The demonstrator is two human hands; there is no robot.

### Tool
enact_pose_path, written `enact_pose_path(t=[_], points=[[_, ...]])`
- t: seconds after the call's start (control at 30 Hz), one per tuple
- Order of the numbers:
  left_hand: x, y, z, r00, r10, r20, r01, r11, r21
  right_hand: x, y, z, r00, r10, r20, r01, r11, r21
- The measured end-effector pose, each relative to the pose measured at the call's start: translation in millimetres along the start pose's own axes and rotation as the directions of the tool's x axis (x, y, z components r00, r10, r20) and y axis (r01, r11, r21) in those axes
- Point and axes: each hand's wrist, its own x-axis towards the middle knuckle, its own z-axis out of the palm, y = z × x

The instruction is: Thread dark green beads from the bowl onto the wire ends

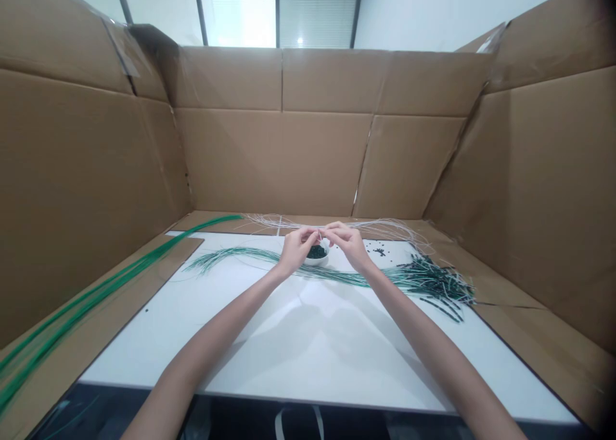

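Note:
Above a small white bowl (316, 260) of dark green pieces, my left hand (297, 247) and my right hand (347, 242) meet with fingertips pinched close together. Something thin and pale shows between the fingertips, too small to name. Behind my hands lie loose white wires (389, 225). A bundle of thin green wires (341, 277) runs across the white board just in front of the bowl, ending at the right in a cluster of dark green and white tips (437, 283).
Long green strands (120, 278) lie along the left side on cardboard. Small dark pieces (380, 252) are scattered right of the bowl on the white board (289, 350). Cardboard walls (274, 158) stand at the back, left and right.

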Motion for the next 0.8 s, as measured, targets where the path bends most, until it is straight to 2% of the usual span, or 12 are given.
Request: enact_pose_path(t=[0.07,0.2,0.3,0.4,0.5,0.6,0.7,0.8], points=[[-3.2,3.1,1.1,0.999,0.031,-0.013,-0.030,0.997,0.064,1.9,-3.5,0.7,0.989,0.147,-0.007,-0.143,0.970,0.197],[-8.9,10.4,3.6,0.995,0.083,-0.046,-0.076,0.987,0.139,2.7,-3.1,4.4,0.929,0.368,0.037,-0.338,0.807,0.484],[-10.9,14.0,4.8,0.992,0.110,-0.067,-0.101,0.987,0.125,1.8,-1.9,6.3,0.897,0.427,0.115,-0.404,0.685,0.606],[-11.8,16.8,5.5,0.989,0.137,-0.054,-0.131,0.986,0.104,1.3,-2.5,6.4,0.889,0.425,0.172,-0.428,0.636,0.642],[-12.7,19.4,5.7,0.986,0.161,-0.045,-0.156,0.983,0.099,1.5,-5.6,5.4,0.897,0.404,0.180,-0.422,0.662,0.620],[-13.7,21.3,5.8,0.984,0.168,-0.066,-0.161,0.981,0.106,1.8,-10.1,4.5,0.921,0.372,0.118,-0.371,0.742,0.558],[-14.3,22.3,6.5,0.985,0.149,-0.087,-0.141,0.986,0.090,1.6,-12.5,5.2,0.941,0.334,0.050,-0.314,0.812,0.492],[-13.4,21.8,7.0,0.990,0.101,-0.101,-0.094,0.993,0.075,1.2,-11.3,6.8,0.951,0.310,0.012,-0.281,0.843,0.459]])
